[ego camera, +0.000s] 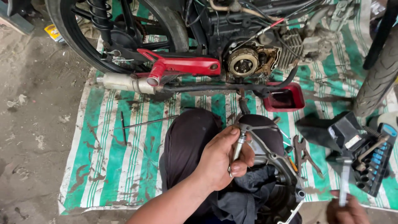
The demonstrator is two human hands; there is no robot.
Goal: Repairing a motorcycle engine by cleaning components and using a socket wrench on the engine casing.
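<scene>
Dirt floor, with a green-and-white striped woven mat (124, 166) spread over it. A black motorcycle (199, 37) stands across the top of the view, its clutch side open, showing a round brass-coloured clutch assembly (243, 63). Its red swingarm bracket (182, 65) sits at 9 o'clock from the clutch and its chrome exhaust pipe (124, 83) runs along beneath.

The left hand (222, 159) is closed in a fist around a slim silver metal driver tool (238, 145). The tool's long axis runs near vertical, tilted slightly; the upper end points to 12–1 o'clock and meets the rim of a grey metal engine side cover (269, 153) lying on the person's lap. The lower end pokes out under the fingers. A dark grey rag (244, 195) lies under the cover.

The right hand (346, 211), at the bottom edge at 5 o'clock from the cover, grips a pale silver handle (344, 182) standing about upright; it is blurred, so the exact kind is unclear.

A black plastic socket set case (365, 157) lies open at 3 o'clock from the cover. Grey pliers (304, 153) lie on the mat between the cover and the case. A red rectangular plastic tray (286, 98) sits at 12 o'clock from the cover. A long dark T-handle wrench (143, 123) lies at 9 o'clock, well apart. A second black tyre (379, 74) is at the right edge.
</scene>
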